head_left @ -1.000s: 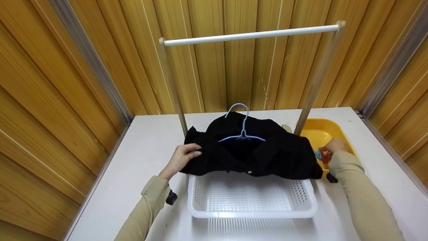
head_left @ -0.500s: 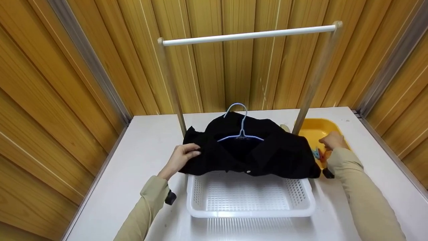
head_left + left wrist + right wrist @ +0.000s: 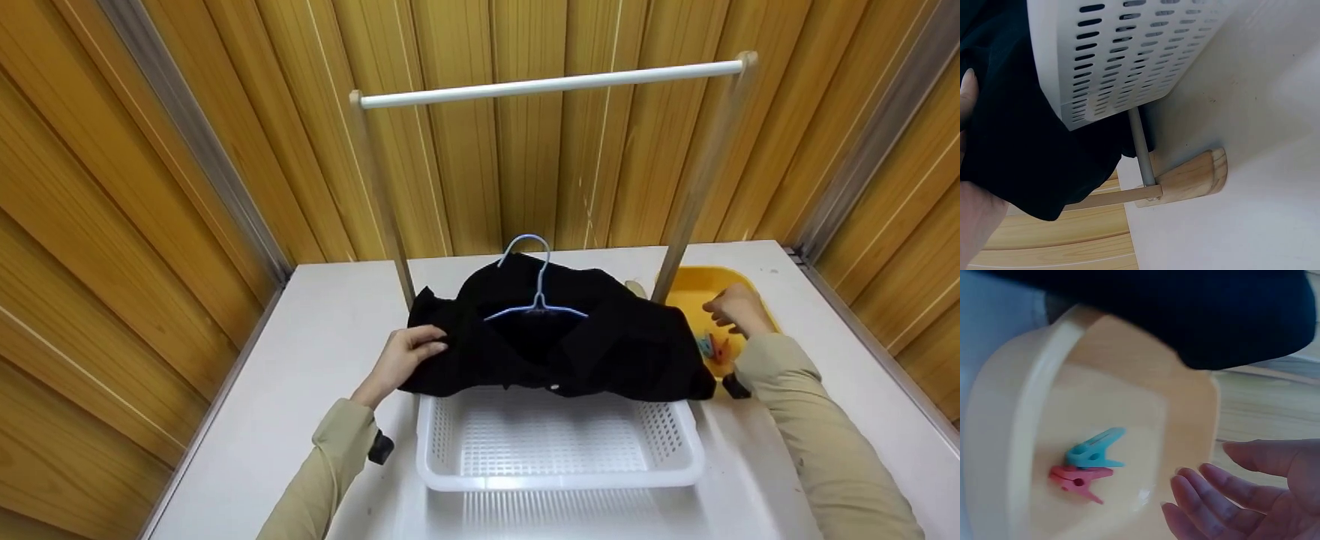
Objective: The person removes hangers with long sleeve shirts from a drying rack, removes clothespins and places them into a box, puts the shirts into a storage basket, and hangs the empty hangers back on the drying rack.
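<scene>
A black shirt (image 3: 630, 352) lies across the far part of a white perforated basket (image 3: 559, 480), a blue wire hanger (image 3: 540, 300) inside its collar with the hook sticking up. At the shirt's left shoulder, my left hand (image 3: 397, 358) pinches the cloth between thumb and fingers. On the right, my right hand (image 3: 739, 309) hovers over a yellow basin (image 3: 694, 283), fingers loosely bent and holding nothing. Below those fingers, a blue clothespin (image 3: 1095, 450) and a red clothespin (image 3: 1081, 482) lie side by side on the basin floor in the right wrist view.
A rack with a white rail (image 3: 551, 85) and wooden posts stands behind the basket on the white table (image 3: 300, 337). Its wooden foot (image 3: 1193, 177) shows in the left wrist view. Wood-patterned panels (image 3: 525, 165) close in the back and both sides.
My right hand has risen from beside the clothespins toward the far part of the basin, its fingers loosening. The left hand keeps its hold on the shirt.
</scene>
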A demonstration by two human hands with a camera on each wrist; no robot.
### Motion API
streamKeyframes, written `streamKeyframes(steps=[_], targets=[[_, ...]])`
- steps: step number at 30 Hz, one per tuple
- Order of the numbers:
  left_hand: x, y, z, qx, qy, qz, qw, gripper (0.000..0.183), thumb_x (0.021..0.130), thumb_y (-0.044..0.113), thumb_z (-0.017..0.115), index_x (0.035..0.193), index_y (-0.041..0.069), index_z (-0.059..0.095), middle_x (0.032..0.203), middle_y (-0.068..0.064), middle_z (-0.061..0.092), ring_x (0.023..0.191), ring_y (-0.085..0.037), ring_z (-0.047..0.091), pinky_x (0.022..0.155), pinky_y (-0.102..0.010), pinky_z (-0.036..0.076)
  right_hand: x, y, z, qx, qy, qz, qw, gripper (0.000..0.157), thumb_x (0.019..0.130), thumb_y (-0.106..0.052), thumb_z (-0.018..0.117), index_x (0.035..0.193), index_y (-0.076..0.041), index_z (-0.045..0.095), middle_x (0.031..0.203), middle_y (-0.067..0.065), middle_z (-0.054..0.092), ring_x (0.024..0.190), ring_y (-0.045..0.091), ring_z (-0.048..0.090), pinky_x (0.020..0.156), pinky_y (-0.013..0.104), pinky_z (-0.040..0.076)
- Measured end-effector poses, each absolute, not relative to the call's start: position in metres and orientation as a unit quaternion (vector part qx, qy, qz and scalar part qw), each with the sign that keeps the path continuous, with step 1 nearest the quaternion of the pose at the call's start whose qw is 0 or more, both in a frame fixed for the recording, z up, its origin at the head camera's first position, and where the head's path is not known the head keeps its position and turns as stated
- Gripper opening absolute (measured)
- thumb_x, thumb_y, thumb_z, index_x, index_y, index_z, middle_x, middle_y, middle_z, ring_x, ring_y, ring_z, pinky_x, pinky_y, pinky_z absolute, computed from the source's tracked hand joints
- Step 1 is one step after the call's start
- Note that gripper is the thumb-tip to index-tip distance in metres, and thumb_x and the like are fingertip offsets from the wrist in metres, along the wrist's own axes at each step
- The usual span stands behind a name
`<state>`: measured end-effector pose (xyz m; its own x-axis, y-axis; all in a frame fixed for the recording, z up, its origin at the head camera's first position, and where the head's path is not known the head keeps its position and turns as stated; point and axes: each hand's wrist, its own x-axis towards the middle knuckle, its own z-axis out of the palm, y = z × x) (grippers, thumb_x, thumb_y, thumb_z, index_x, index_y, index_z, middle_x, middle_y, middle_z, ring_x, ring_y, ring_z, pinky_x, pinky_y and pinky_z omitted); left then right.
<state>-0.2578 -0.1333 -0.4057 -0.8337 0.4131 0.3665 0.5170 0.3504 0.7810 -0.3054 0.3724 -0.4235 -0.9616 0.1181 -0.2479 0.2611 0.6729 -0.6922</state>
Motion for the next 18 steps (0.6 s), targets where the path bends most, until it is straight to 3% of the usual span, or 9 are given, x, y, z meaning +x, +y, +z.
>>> streamKeyframes(steps=[3, 8, 18], targets=[[-0.258, -0.133, -0.406, -0.283, -0.819, -0.496, 0.055, 0.012, 0.081, -0.005, 0.062, 0.091, -0.011, 0.063, 0.090, -0.018, 0.064, 0.087, -0.032, 0.057, 0.077, -0.033, 0.044, -0.302, 0.368, -0.416, 0.091, 0.917, -0.380, 0.084, 0.037, 0.088, -0.011, 0.051, 0.108, 0.019, 0.051, 0.095, 0.029, 0.059, 0.087, 0.040, 0.057, 0.067, 0.043, 0.049], [-0.258, -0.133, -0.407, -0.281, -0.817, -0.500, 0.055, 0.011, 0.081, -0.005, 0.062, 0.091, -0.011, 0.063, 0.090, -0.018, 0.064, 0.087, -0.030, 0.057, 0.077, -0.032, 0.045, -0.298, 0.360, -0.407, 0.051, 0.940, -0.335, 0.044, 0.028, 0.086, -0.009, 0.052, 0.097, 0.017, 0.057, 0.079, 0.021, 0.062, 0.070, 0.029, 0.060, 0.054, 0.035, 0.048], [-0.259, -0.134, -0.407, -0.287, -0.815, -0.502, 0.051, 0.012, 0.082, -0.005, 0.061, 0.091, -0.011, 0.063, 0.090, -0.021, 0.063, 0.086, -0.032, 0.057, 0.077, -0.033, 0.045, -0.294, 0.338, -0.391, 0.010, 0.938, -0.343, 0.050, 0.028, 0.089, -0.008, 0.051, 0.099, 0.018, 0.055, 0.082, 0.022, 0.061, 0.071, 0.029, 0.059, 0.054, 0.028, 0.047]])
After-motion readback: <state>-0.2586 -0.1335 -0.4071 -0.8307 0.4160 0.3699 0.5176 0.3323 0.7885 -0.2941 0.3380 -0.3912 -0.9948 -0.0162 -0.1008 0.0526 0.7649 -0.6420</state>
